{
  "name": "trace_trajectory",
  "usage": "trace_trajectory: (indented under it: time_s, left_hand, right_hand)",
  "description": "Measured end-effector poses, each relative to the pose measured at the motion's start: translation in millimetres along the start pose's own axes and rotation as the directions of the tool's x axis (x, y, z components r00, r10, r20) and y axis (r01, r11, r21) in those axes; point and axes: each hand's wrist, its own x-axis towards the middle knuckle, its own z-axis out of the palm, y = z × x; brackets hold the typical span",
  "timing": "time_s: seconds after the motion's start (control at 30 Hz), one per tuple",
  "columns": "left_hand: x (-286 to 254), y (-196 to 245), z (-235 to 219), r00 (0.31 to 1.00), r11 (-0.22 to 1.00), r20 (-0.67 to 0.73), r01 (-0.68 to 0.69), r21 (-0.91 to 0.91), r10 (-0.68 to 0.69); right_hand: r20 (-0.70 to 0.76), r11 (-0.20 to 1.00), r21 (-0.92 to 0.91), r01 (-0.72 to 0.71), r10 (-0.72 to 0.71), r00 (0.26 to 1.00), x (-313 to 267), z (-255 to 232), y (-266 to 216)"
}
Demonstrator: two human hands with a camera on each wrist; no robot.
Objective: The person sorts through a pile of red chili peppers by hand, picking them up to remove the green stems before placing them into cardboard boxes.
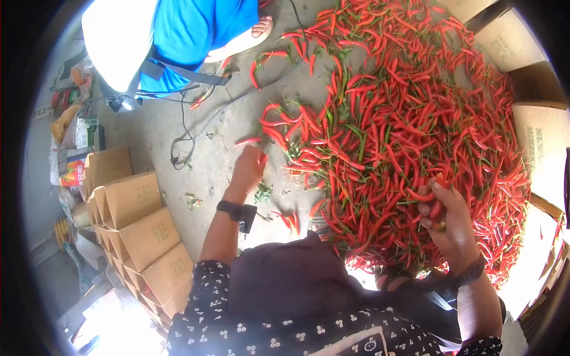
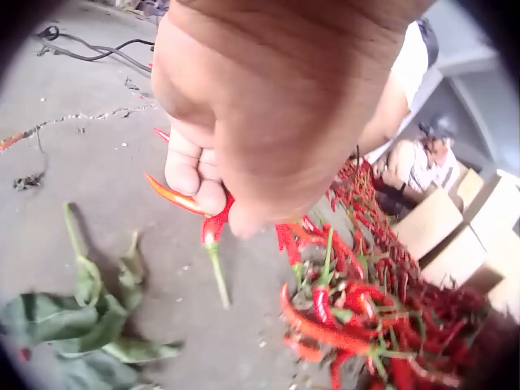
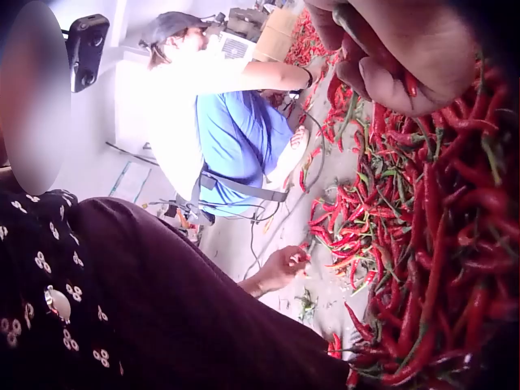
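Note:
A large heap of red chili peppers (image 1: 386, 118) with green stems covers the floor in the head view. At its left edge, over grey concrete, my left hand (image 1: 246, 169) curls its fingers around red chili peppers (image 2: 213, 227); in the left wrist view one green stem hangs below the fingertips. My right hand (image 1: 452, 219) is over the heap's near right part, gripping several chili peppers (image 1: 436, 207) with the thumb on top. In the right wrist view this hand (image 3: 422, 49) is partly cut off, with red chili peppers (image 3: 378, 53) between its fingers and palm.
Cardboard boxes (image 1: 133, 199) stand in rows at the left, and more boxes (image 1: 543, 142) border the heap at the right. Another person in blue shorts (image 1: 190, 41) sits across. A black cable (image 1: 222, 107) runs over the floor near wilted green leaves (image 2: 81, 317).

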Motion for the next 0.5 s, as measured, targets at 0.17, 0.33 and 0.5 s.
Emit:
trace_trajectory:
  time_s: [0.17,0.33,0.5]
  left_hand:
    - [50,-5,-15,0.960,0.937,-0.248,0.034,-0.349,-0.128]
    - [87,36,-16,0.926,0.986,-0.342,0.141,-0.085,-0.162]
    - [90,52,-5,0.949,0.989,-0.306,0.032,-0.143,-0.075]
  right_hand:
    - [-0.004,1.000,-0.002,-0.015,0.015,1.000,2,-1,2]
    - [0.008,1.000,0.016,0.007,-0.007,1.000,-1,3,0]
    - [-0.021,0.999,0.031,-0.007,0.008,1.000,-4,-5,0]
